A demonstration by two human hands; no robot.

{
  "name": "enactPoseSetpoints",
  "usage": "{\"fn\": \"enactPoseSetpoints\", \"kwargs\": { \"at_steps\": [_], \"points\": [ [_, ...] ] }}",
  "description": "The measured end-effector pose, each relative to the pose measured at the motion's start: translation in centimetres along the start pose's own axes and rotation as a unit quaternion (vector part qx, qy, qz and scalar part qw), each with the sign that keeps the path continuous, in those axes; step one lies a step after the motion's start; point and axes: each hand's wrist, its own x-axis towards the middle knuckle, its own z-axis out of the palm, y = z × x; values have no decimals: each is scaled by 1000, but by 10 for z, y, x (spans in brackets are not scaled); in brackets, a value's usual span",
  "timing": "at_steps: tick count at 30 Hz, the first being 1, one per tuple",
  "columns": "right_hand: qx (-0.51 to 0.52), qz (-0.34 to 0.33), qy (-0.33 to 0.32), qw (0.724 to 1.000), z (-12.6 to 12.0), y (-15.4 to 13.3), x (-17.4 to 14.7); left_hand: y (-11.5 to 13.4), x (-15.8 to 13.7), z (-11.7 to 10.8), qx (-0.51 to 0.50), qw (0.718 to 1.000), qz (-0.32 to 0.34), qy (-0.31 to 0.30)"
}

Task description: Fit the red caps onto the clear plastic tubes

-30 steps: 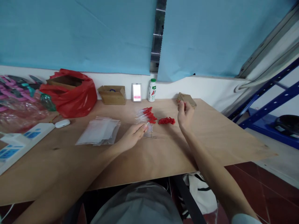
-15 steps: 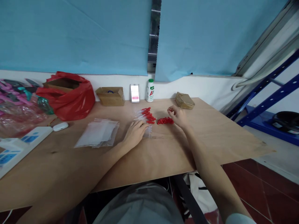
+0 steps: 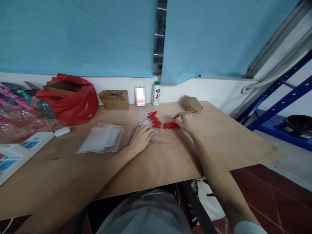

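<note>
My left hand [image 3: 140,138] lies palm down with its fingers stretched out. Its fingertips are at a row of thin clear sticks [image 3: 154,136]. Just beyond them is a pile of red-ended clear sticks [image 3: 151,119], their red ends pointing right. My right hand [image 3: 185,121] is closed in a pinch on a small red piece [image 3: 174,118], partly covered by the fingers. Below that pinch, a small heap of similar red pieces [image 3: 170,125] sits on the wooden table [image 3: 156,165]. The exact kind of these pieces is too small to make out.
Clear plastic bags [image 3: 102,139] lie left of my left hand. Along the back stand an open cardboard box [image 3: 114,101], a white bottle [image 3: 156,95] and a smaller brown box [image 3: 192,104]. A red bag [image 3: 83,107] and a power strip [image 3: 26,148] are at the left.
My right hand has shifted slightly left over the red heap, and a red piece now shows at its fingertips. My left hand has stayed in nearly the same place.
</note>
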Motion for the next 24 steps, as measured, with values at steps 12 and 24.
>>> {"fn": "enactPoseSetpoints", "kwargs": {
  "at_steps": [12,24],
  "points": [
    [-37,12,-43,998,1,4,-5,-1,-1,-2,-51,998,-15,33],
    [31,-30,51,998,7,-21,-3,-7,51,9,-22,988,-108,105]
  ]
}}
